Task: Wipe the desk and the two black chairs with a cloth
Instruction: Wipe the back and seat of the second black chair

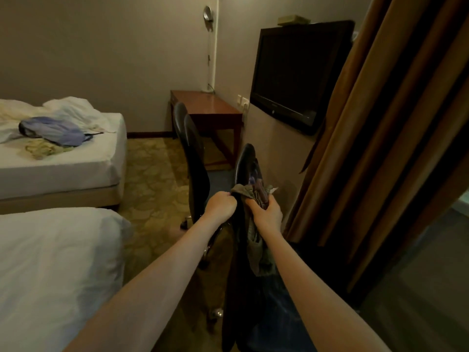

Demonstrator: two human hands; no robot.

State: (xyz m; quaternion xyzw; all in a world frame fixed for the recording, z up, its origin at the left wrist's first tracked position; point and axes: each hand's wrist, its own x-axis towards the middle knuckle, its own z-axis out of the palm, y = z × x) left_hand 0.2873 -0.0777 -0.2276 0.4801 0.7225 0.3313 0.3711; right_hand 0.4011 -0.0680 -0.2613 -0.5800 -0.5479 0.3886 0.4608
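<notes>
**Chair wiping in the bedroom, head cam**

Just the one head view here. The left hand point(220, 205) is curled tight on the edge of the near black office chair point(237, 262), whose tall glossy back runs up the middle of the shot, seen edge-on. The right hand point(268, 215) is just on the other side of that back. Its fingers are wrapped round a crumpled grey-green cloth point(250, 193) and hold it against the chair. Some of the cloth bunches up above the fingers and the rest hangs down past the wrist.

The far black office chair point(193, 153) stands just behind, next to the reddish-brown wooden desk point(210, 106). The desk sits in the corner against the wall, with a white lamp point(210, 47) at its back end.

There's a black flat TV point(297, 72) on the wall to the right, with brown curtains point(385, 148) closer in. On the left are the near white bed point(50, 262) and the far white bed point(76, 168), which has a blue garment point(50, 129) lying on it
</notes>
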